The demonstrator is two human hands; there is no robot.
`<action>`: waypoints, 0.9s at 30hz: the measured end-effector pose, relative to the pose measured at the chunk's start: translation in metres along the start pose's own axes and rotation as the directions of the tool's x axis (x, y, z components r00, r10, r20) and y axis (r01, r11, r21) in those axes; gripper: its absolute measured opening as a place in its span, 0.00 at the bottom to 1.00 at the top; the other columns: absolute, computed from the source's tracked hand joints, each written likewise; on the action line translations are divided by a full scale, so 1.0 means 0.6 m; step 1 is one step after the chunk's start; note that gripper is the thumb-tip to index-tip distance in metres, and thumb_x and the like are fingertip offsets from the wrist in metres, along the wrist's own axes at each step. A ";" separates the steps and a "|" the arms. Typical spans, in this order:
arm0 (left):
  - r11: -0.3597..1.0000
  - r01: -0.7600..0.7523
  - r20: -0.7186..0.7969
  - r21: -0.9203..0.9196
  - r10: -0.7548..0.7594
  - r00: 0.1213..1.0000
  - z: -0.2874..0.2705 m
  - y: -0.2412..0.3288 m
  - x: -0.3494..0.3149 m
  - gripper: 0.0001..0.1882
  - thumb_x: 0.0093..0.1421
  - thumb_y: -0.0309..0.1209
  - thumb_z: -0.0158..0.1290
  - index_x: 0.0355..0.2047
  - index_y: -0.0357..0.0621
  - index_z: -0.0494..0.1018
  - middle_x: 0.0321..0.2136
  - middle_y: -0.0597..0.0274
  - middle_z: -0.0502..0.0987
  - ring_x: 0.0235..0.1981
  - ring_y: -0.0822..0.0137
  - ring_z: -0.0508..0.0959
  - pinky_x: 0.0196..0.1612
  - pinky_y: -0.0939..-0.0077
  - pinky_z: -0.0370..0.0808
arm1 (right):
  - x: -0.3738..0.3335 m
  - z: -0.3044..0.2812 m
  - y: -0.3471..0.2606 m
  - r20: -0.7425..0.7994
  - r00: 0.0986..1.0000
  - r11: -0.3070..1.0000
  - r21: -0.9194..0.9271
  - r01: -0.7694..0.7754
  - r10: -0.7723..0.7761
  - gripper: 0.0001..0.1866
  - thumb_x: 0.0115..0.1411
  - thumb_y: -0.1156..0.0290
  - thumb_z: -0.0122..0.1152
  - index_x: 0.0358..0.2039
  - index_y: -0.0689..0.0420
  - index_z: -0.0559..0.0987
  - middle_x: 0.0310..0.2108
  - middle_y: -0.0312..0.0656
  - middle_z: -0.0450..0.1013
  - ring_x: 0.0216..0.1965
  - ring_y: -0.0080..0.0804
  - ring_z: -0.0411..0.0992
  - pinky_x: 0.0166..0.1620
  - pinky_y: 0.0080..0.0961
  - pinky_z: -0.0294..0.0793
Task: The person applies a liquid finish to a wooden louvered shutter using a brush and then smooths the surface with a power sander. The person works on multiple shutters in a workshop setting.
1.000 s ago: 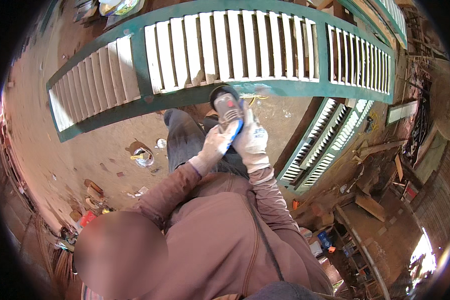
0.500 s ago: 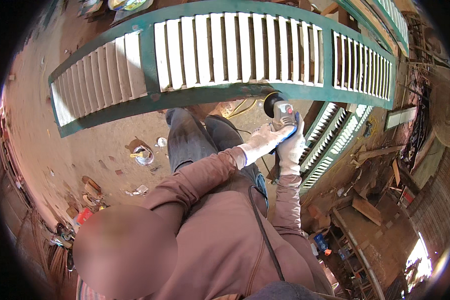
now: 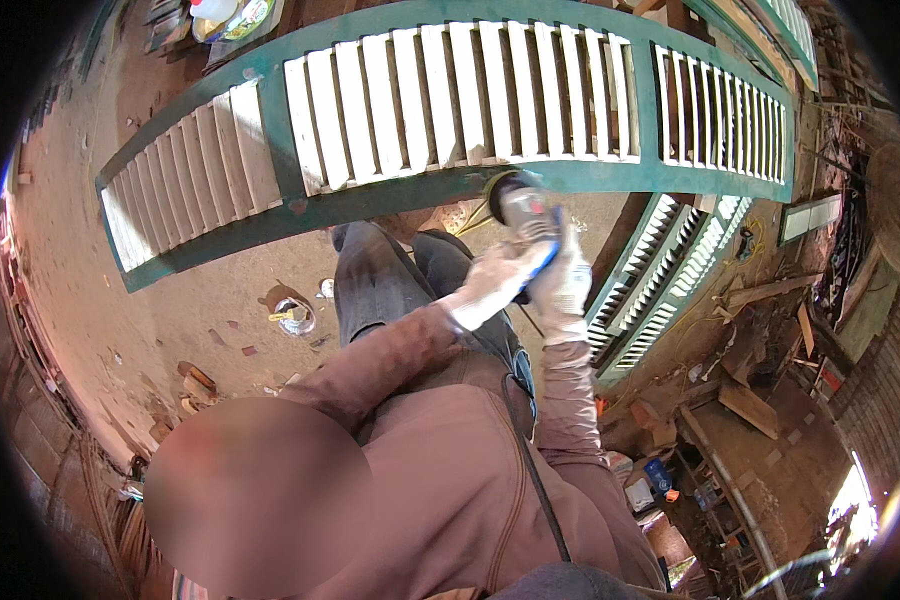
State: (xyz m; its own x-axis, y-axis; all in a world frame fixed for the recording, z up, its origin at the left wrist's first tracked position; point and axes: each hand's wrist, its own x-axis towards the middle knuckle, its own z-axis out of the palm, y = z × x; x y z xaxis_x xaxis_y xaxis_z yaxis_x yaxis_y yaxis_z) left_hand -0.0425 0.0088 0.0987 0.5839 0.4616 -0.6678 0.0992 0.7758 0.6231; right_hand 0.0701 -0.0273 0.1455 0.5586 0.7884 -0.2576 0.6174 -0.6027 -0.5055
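A long shutter with a green frame and white slats lies across the far side, in front of my knees. Both my hands, in white and blue work gloves, hold a grey-and-blue angle grinder. My left hand is closed round its near side, and my right hand grips the rear of its body. The grinder's round dark disc is tilted over the near green rail, around its middle. Whether the disc touches the wood cannot be told. The hands are slightly smeared by motion.
More green-and-white shutters lean at the right. An open can with a brush across it stands on the dirt floor left of my legs. A yellow cord lies beneath the shutter. Planks and scrap fill the right side.
My hands have moved the grinder leftward along the near rail and turned it. Its disc now overlaps the rail more. My view has shifted slightly.
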 end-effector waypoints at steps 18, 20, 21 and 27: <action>0.988 0.081 -0.148 0.129 -0.061 0.987 -0.067 0.043 -0.062 0.12 0.72 0.40 0.53 0.46 0.48 0.78 0.32 0.73 0.73 0.27 0.79 0.69 0.29 0.81 0.66 | 0.014 0.012 -0.086 0.305 0.951 0.997 -0.079 -0.014 0.038 0.40 0.57 0.58 0.68 0.70 0.48 0.65 0.47 0.58 0.78 0.43 0.57 0.80 0.45 0.47 0.80; 0.981 0.039 -0.063 0.192 -0.027 0.998 -0.047 0.027 -0.028 0.14 0.71 0.34 0.51 0.53 0.46 0.76 0.37 0.64 0.76 0.33 0.71 0.74 0.36 0.76 0.72 | 0.024 -0.004 -0.063 0.226 0.974 0.999 -0.039 -0.013 0.021 0.41 0.57 0.57 0.70 0.69 0.48 0.66 0.46 0.57 0.79 0.44 0.57 0.80 0.46 0.47 0.80; 0.978 0.038 -0.018 0.207 -0.035 0.999 -0.029 0.027 -0.014 0.16 0.70 0.30 0.51 0.57 0.45 0.74 0.39 0.60 0.78 0.36 0.68 0.77 0.40 0.73 0.75 | 0.028 -0.014 -0.045 0.189 0.982 1.000 -0.011 -0.009 0.011 0.41 0.56 0.56 0.71 0.68 0.50 0.66 0.47 0.57 0.79 0.45 0.57 0.80 0.47 0.46 0.80; 0.977 0.030 0.062 0.211 -0.044 0.997 0.033 -0.005 0.035 0.16 0.72 0.37 0.55 0.53 0.39 0.78 0.43 0.69 0.80 0.39 0.78 0.76 0.42 0.81 0.73 | 0.037 -0.063 0.003 0.035 0.996 0.997 -0.005 -0.081 0.081 0.40 0.55 0.59 0.71 0.67 0.56 0.67 0.49 0.59 0.78 0.44 0.57 0.80 0.46 0.44 0.80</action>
State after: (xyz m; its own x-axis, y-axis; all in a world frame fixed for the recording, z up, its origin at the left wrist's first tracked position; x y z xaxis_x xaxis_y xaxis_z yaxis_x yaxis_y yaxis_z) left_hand -0.0146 0.0075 0.0911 0.6282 0.3996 -0.6677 0.2840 0.6812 0.6748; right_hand 0.1045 -0.0155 0.1698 0.5870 0.7407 -0.3267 0.5727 -0.6652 -0.4792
